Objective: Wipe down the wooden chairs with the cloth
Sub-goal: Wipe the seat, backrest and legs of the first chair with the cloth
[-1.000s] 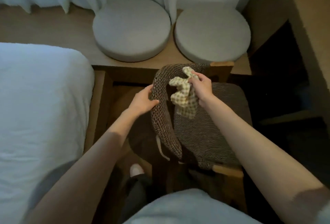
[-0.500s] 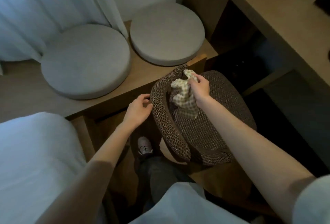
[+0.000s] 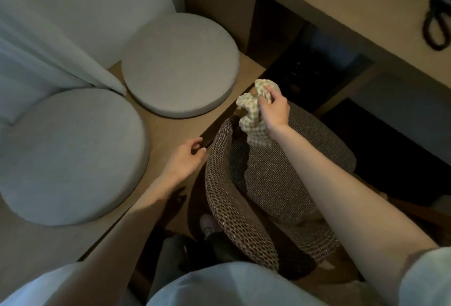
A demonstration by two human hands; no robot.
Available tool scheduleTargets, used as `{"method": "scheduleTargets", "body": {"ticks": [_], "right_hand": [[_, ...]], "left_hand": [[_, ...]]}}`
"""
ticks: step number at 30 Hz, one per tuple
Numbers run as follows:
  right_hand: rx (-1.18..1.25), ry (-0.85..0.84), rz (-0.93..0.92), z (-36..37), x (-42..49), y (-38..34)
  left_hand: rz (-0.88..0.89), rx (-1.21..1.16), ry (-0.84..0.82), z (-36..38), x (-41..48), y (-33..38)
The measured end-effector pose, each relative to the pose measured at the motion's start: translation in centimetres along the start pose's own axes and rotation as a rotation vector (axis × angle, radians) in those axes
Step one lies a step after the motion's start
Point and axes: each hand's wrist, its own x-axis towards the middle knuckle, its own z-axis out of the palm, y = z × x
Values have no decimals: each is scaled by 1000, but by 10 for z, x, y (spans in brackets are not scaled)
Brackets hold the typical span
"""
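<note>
A chair with a woven curved backrest and a dark textured seat stands below me, right of centre. My right hand grips a bunched yellow checked cloth at the far end of the backrest, where a wooden post tip shows. The cloth's tail hangs over the seat. My left hand hovers just left of the backrest with fingers loosely curled, holding nothing and just off the rim.
Two round grey cushions lie on a low wooden platform to the left, beside a white curtain. A wooden desk with a dark corded phone runs along the right. My shoe is under the chair.
My left hand has come off the backrest and hangs beside it. My right hand has carried the cloth further along the backrest to its far end. The view has swung right.
</note>
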Motion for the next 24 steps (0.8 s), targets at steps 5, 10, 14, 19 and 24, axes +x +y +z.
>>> {"method": "scheduleTargets", "body": {"ticks": [5, 10, 14, 19, 24], "right_hand": [[-66, 57, -22, 18, 54, 4], [-221, -57, 23, 51, 97, 40], [-365, -249, 101, 79, 107, 70], [-383, -228, -13, 105, 88, 90], [-435, -409, -45, 106, 26, 98]], "left_hand": [[66, -52, -270, 26, 54, 6], [5, 124, -397, 52, 115, -12], [-11, -40, -585, 45, 145, -33], [109, 133, -555, 21, 165, -36], [-1, 41, -396, -8, 172, -36]]}}
